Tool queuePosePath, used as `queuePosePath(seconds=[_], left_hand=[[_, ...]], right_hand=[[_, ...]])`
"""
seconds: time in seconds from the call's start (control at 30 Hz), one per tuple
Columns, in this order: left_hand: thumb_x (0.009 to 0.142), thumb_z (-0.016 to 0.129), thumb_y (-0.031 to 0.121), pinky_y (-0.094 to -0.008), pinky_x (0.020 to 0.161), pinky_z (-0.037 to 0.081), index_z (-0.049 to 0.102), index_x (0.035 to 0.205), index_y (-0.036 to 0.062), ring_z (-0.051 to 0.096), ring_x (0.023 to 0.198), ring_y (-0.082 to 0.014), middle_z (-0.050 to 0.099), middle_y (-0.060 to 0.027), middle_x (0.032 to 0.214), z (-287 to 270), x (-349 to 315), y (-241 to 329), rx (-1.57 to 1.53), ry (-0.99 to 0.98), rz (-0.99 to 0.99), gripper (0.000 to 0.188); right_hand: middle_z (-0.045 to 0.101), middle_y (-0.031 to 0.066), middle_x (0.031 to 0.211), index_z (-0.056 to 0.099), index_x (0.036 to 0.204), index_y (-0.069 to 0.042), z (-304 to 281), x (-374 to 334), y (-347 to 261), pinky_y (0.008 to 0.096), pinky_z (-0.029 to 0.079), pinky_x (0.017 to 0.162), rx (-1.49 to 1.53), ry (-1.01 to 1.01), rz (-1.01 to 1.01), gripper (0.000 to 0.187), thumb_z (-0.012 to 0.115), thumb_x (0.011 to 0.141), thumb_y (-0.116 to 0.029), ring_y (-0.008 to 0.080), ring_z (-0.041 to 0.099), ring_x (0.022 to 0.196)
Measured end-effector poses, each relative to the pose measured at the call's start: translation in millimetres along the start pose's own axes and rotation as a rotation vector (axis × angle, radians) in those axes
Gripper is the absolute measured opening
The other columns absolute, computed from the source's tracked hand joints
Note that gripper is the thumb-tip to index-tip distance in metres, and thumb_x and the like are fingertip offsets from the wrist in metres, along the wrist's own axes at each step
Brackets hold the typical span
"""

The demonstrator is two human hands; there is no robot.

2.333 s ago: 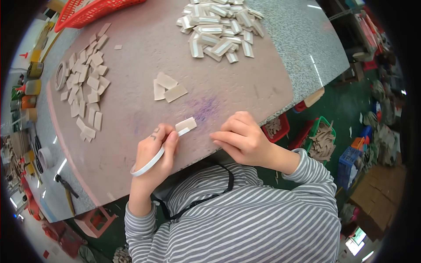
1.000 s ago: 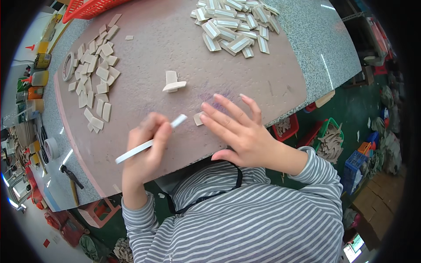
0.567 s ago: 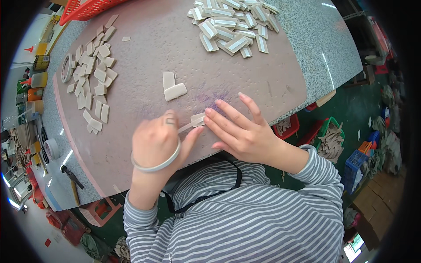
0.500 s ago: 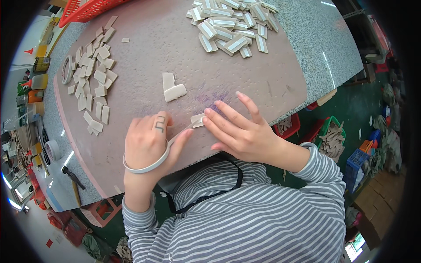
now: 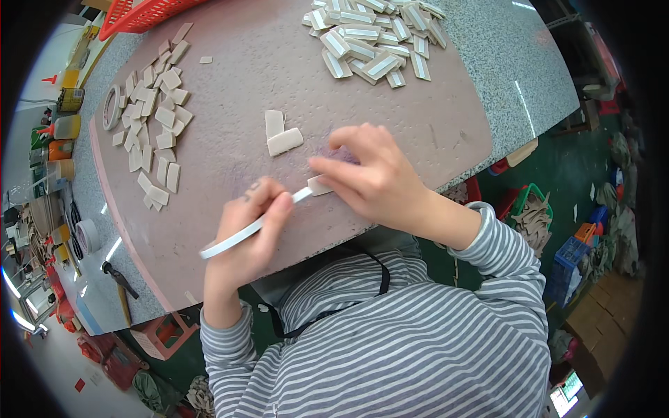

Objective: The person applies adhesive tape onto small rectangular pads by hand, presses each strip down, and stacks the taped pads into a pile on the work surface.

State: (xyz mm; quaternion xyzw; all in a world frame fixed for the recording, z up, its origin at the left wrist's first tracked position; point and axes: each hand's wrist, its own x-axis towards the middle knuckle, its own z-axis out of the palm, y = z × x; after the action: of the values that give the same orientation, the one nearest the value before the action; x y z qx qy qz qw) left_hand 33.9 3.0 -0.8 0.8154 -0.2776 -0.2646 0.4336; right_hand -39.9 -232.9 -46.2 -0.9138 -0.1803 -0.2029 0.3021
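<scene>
Near the front edge of the board, a small beige rectangular piece (image 5: 320, 185) lies flat, partly covered by the fingers of my right hand (image 5: 380, 171). These fingers are bent and closed on the piece. A narrow white tape (image 5: 240, 237) loops around my left hand (image 5: 254, 223), and its front end reaches the left end of the piece. My left thumb and forefinger pinch this tape. Just beyond my hands, two bare beige pieces (image 5: 285, 142) overlap. Whether the tape is stuck to the piece under my right fingers, I cannot tell.
At the far right is a pile of beige pieces with white strips (image 5: 362, 49); plain pieces (image 5: 160, 115) spread at the left beside a tape roll (image 5: 111, 108). A red basket (image 5: 139, 17) stands at the far left edge. A hammer (image 5: 118, 279) lies at the left table edge.
My right fingers have drawn in from spread to bent over the piece. My left hand has turned, and the tape now stretches straighter across it toward the piece.
</scene>
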Motion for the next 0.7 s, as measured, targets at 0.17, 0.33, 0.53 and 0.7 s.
queuePosePath(seconds=[0.17,0.33,0.53,0.7], left_hand=[[0.104,0.062,0.017,-0.0500,0.064,0.050,0.061,0.097,0.0022,0.067,0.070,-0.0412,0.065,-0.0208,0.073,21.1,25.0,16.2,0.234,-0.087,0.024,0.017],[0.101,0.068,0.023,-0.0470,0.062,0.049,0.062,0.093,0.0037,0.067,0.067,-0.0353,0.067,-0.0137,0.072,30.0,26.2,14.0,0.559,-0.030,0.094,0.021],[0.088,0.081,0.023,-0.0365,0.062,0.042,0.060,0.089,0.0070,0.058,0.065,-0.0230,0.059,-0.0042,0.073,-5.1,16.5,3.3,0.699,0.114,0.408,0.026],[0.080,0.074,0.004,-0.0338,0.052,0.040,0.051,0.069,0.0113,0.048,0.052,-0.0189,0.041,0.0007,0.059,11.1,-13.7,34.2,0.486,0.080,0.790,0.026]], right_hand=[[0.063,0.0082,0.104,0.077,0.109,-0.006,-18.2,-24.4,-3.1,0.0406,0.046,0.081,0.158,0.086,0.214,0.024,0.080,0.085,-0.009,0.0253,0.061,0.087],[0.065,0.0090,0.145,0.072,0.132,-0.007,-9.6,-45.6,-18.7,0.0533,0.032,0.121,-0.291,-0.201,-0.039,0.045,0.070,0.095,-0.034,0.0239,0.059,0.134],[0.071,0.0035,0.125,0.074,0.131,-0.013,-7.3,-35.4,-20.5,0.0614,0.024,0.119,-0.418,-0.184,-0.110,0.041,0.065,0.098,-0.034,0.0199,0.062,0.123],[0.069,0.0010,0.102,0.076,0.119,-0.011,-4.6,-17.1,-15.2,0.0594,0.030,0.108,-0.476,-0.199,-0.235,0.032,0.067,0.095,-0.029,0.0169,0.064,0.109]])
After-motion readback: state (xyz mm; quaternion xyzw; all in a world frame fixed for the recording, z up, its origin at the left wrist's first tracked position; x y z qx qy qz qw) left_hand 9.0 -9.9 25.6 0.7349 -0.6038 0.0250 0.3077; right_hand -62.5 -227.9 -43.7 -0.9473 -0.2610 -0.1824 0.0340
